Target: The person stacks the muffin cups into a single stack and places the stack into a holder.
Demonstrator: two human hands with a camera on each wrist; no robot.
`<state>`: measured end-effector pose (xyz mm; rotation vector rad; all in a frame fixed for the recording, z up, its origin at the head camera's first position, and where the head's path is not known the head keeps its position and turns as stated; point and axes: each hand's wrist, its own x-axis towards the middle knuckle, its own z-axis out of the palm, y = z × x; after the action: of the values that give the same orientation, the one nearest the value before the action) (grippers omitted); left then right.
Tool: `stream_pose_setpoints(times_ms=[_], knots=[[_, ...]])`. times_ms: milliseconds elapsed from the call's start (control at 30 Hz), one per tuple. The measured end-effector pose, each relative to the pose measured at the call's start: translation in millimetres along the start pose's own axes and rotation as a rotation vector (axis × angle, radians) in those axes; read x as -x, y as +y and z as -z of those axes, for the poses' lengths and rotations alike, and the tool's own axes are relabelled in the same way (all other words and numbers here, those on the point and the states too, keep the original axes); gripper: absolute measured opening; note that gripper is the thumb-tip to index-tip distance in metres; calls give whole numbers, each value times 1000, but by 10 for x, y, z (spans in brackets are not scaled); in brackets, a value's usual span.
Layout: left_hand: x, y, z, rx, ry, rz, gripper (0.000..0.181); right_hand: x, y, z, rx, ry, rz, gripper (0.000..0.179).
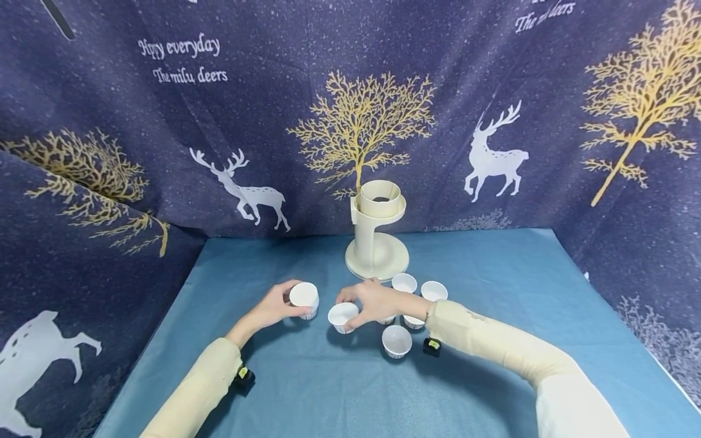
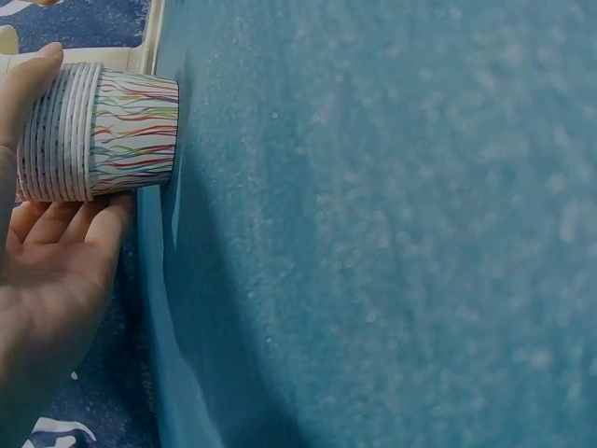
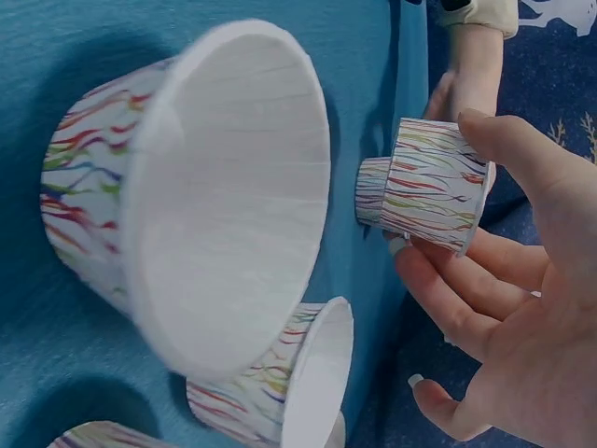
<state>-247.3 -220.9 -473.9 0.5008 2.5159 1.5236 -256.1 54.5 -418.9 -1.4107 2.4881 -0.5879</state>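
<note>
My left hand (image 1: 272,308) grips a stack of nested white paper baking cups (image 1: 304,296) round its sides. In the left wrist view, the stack (image 2: 131,131) shows several rims close together and wavy coloured stripes on the lowest cup; whether it touches the table I cannot tell. Just to the right, my right hand (image 1: 372,298) pinches a single paper baking cup (image 1: 342,317) between thumb and fingers, its mouth facing up. The right wrist view shows that striped cup (image 3: 434,187) in front of the left hand's stack, apart from the other loose cups.
Several loose baking cups stand mouth up under and beside the right forearm, among them a front cup (image 1: 397,342) and a back cup (image 1: 434,290). A cream stand with a ring-shaped holder (image 1: 374,243) rises at the back of the blue-covered table (image 1: 328,389), before a patterned curtain (image 1: 246,121).
</note>
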Motion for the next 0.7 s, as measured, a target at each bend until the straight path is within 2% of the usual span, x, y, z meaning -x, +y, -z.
stream_pose_setpoints(times_ms=[300, 467, 700], knots=[[93, 202, 5, -18, -9, 6, 54, -77, -13, -1, -12, 3, 3, 41], [99, 237, 11, -4, -11, 3, 54, -133, 6, 8, 13, 11, -10, 42], [87, 247, 27, -12, -21, -2, 53, -207, 3, 35, -9, 21, -25, 41]])
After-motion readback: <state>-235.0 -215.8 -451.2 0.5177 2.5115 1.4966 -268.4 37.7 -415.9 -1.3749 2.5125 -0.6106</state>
